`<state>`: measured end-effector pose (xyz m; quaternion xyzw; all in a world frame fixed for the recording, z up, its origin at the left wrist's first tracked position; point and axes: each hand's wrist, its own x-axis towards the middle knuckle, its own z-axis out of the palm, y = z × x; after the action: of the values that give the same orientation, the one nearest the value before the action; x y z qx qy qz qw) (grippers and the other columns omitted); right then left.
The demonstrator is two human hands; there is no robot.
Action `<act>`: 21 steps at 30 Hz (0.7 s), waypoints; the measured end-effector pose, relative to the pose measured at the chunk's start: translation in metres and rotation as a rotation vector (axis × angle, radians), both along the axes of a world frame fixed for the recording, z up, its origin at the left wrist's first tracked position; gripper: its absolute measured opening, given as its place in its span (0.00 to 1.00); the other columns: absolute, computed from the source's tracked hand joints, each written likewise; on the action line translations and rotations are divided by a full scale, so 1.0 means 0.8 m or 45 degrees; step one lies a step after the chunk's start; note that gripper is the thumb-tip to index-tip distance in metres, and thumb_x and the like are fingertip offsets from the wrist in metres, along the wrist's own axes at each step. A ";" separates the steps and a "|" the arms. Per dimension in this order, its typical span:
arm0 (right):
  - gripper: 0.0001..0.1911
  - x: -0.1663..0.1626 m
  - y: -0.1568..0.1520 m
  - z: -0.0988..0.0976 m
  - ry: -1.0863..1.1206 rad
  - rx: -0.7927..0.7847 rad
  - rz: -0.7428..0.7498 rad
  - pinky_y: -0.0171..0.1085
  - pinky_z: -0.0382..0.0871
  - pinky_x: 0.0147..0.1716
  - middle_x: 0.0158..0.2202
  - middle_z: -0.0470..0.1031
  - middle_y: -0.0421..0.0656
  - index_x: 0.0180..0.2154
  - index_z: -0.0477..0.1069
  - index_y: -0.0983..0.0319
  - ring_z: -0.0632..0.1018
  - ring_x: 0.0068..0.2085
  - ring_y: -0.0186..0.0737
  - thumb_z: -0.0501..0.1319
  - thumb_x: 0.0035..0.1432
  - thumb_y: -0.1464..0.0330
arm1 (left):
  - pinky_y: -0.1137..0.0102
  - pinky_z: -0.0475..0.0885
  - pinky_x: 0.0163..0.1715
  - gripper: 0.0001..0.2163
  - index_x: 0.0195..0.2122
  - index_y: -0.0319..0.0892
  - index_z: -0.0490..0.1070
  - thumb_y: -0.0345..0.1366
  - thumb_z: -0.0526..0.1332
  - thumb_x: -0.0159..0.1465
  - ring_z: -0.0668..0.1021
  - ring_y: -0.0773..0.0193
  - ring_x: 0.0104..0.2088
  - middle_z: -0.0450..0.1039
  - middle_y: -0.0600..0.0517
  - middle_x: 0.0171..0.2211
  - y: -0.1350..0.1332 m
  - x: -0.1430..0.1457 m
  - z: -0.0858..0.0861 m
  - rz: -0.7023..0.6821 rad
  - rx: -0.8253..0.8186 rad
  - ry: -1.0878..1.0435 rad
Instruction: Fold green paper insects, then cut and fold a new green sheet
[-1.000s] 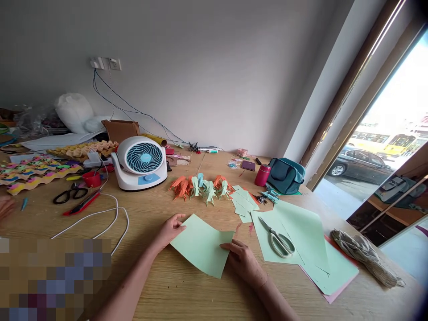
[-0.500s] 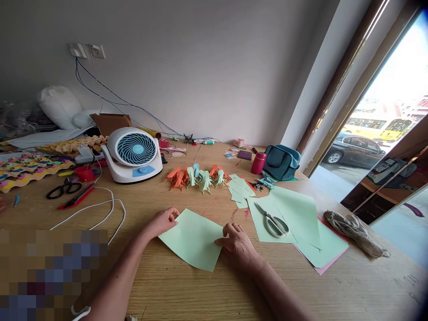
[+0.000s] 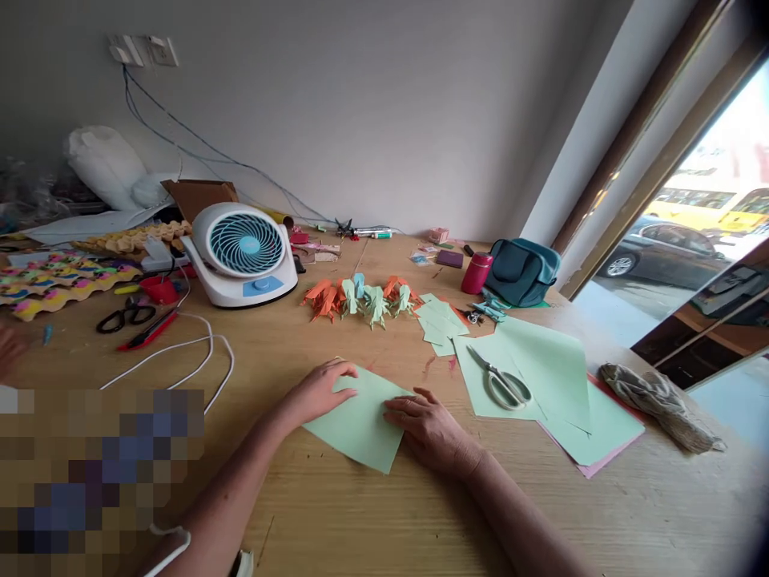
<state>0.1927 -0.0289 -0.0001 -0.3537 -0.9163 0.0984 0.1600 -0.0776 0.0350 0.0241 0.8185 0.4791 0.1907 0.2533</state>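
Note:
A light green paper sheet [image 3: 360, 425] lies on the wooden table [image 3: 336, 513] in front of me. My left hand [image 3: 318, 390] rests flat on its upper left part, fingers stretched out. On the sheet's right edge my right hand [image 3: 429, 433] presses down, fingers extended to the left. Neither hand grips anything.
Scissors [image 3: 501, 385] lie on larger green sheets [image 3: 541, 377] to the right, over a pink sheet. Folded orange and green paper figures [image 3: 360, 299] stand behind, beside small green squares [image 3: 438, 324]. A white fan [image 3: 243, 252], white cable [image 3: 186, 353], black scissors [image 3: 123, 316], teal bag [image 3: 521, 272], red bottle [image 3: 476, 274] and crumpled cloth [image 3: 658, 397] surround them.
The sheet was held at its corners and lifted slightly; now it lies lower on the table and both hands have slid onto it, pressing it flat. The view shifted a little.

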 end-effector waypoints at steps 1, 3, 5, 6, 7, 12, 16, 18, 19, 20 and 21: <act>0.22 0.001 0.000 0.000 0.003 -0.009 0.001 0.52 0.50 0.62 0.61 0.69 0.46 0.57 0.67 0.56 0.70 0.59 0.43 0.53 0.63 0.74 | 0.66 0.67 0.51 0.11 0.44 0.45 0.71 0.42 0.60 0.62 0.75 0.57 0.49 0.74 0.49 0.48 -0.010 0.007 0.003 -0.068 -0.042 -0.028; 0.22 0.004 0.002 0.000 0.011 -0.035 0.012 0.53 0.50 0.62 0.61 0.69 0.47 0.58 0.67 0.57 0.70 0.60 0.44 0.53 0.64 0.73 | 0.66 0.67 0.53 0.19 0.51 0.44 0.70 0.48 0.59 0.64 0.75 0.56 0.51 0.73 0.47 0.52 -0.030 0.016 0.009 -0.224 -0.099 -0.054; 0.22 0.007 0.003 0.000 0.034 -0.058 0.018 0.52 0.51 0.62 0.61 0.69 0.47 0.58 0.67 0.57 0.70 0.59 0.44 0.52 0.64 0.74 | 0.65 0.65 0.56 0.25 0.57 0.43 0.68 0.53 0.58 0.64 0.73 0.54 0.55 0.70 0.45 0.56 -0.049 0.017 0.013 -0.329 -0.143 -0.039; 0.22 0.008 0.003 0.000 0.049 -0.067 0.021 0.52 0.51 0.62 0.60 0.70 0.47 0.57 0.67 0.57 0.71 0.59 0.43 0.52 0.64 0.75 | 0.64 0.64 0.58 0.28 0.59 0.43 0.66 0.55 0.58 0.63 0.70 0.53 0.58 0.68 0.44 0.59 -0.057 0.016 0.015 -0.360 -0.155 -0.020; 0.22 0.009 0.004 0.001 0.064 -0.074 0.022 0.52 0.52 0.61 0.59 0.70 0.47 0.57 0.68 0.57 0.71 0.58 0.43 0.52 0.64 0.75 | 0.63 0.61 0.60 0.32 0.61 0.44 0.64 0.57 0.60 0.61 0.68 0.51 0.61 0.65 0.44 0.61 -0.065 0.015 0.015 -0.379 -0.165 0.007; 0.21 0.012 0.003 0.003 0.121 -0.090 0.024 0.51 0.53 0.61 0.56 0.74 0.47 0.55 0.69 0.57 0.73 0.56 0.43 0.53 0.63 0.75 | 0.60 0.61 0.60 0.33 0.60 0.46 0.65 0.54 0.67 0.55 0.65 0.50 0.63 0.64 0.45 0.63 -0.089 0.028 0.014 -0.275 -0.112 0.092; 0.18 0.010 0.002 0.005 0.161 -0.077 0.037 0.49 0.57 0.58 0.52 0.77 0.46 0.53 0.71 0.57 0.75 0.52 0.42 0.53 0.64 0.74 | 0.68 0.68 0.50 0.14 0.48 0.44 0.73 0.41 0.64 0.63 0.76 0.58 0.50 0.75 0.49 0.50 -0.092 0.057 0.019 -0.148 -0.014 0.004; 0.17 0.009 0.001 0.005 0.178 -0.080 0.042 0.46 0.60 0.55 0.49 0.78 0.46 0.51 0.72 0.57 0.76 0.49 0.41 0.53 0.64 0.74 | 0.69 0.68 0.45 0.09 0.44 0.44 0.74 0.38 0.62 0.64 0.78 0.60 0.43 0.77 0.51 0.44 -0.091 0.069 0.024 -0.127 -0.001 0.015; 0.16 0.008 0.001 0.005 0.187 -0.085 0.038 0.45 0.62 0.54 0.48 0.78 0.46 0.50 0.72 0.58 0.76 0.48 0.41 0.54 0.64 0.74 | 0.70 0.68 0.42 0.07 0.42 0.44 0.75 0.37 0.61 0.64 0.78 0.61 0.41 0.78 0.51 0.41 -0.089 0.074 0.026 -0.125 0.004 0.041; 0.15 0.007 0.001 0.005 0.196 -0.090 0.026 0.44 0.63 0.53 0.48 0.78 0.46 0.48 0.73 0.58 0.76 0.48 0.41 0.54 0.64 0.73 | 0.70 0.67 0.40 0.06 0.39 0.43 0.75 0.36 0.60 0.65 0.78 0.61 0.39 0.78 0.51 0.39 -0.088 0.077 0.028 -0.124 0.014 0.072; 0.14 0.006 0.001 0.004 0.206 -0.096 0.006 0.43 0.64 0.52 0.47 0.78 0.46 0.47 0.74 0.58 0.76 0.47 0.41 0.54 0.64 0.74 | 0.70 0.66 0.38 0.06 0.36 0.43 0.75 0.35 0.59 0.65 0.77 0.62 0.36 0.78 0.52 0.36 -0.086 0.079 0.030 -0.122 0.024 0.105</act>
<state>0.1978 -0.0279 0.0034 -0.3481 -0.8969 0.1616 0.2196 -0.0142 -0.0341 0.0477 0.8500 0.4477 0.1489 0.2344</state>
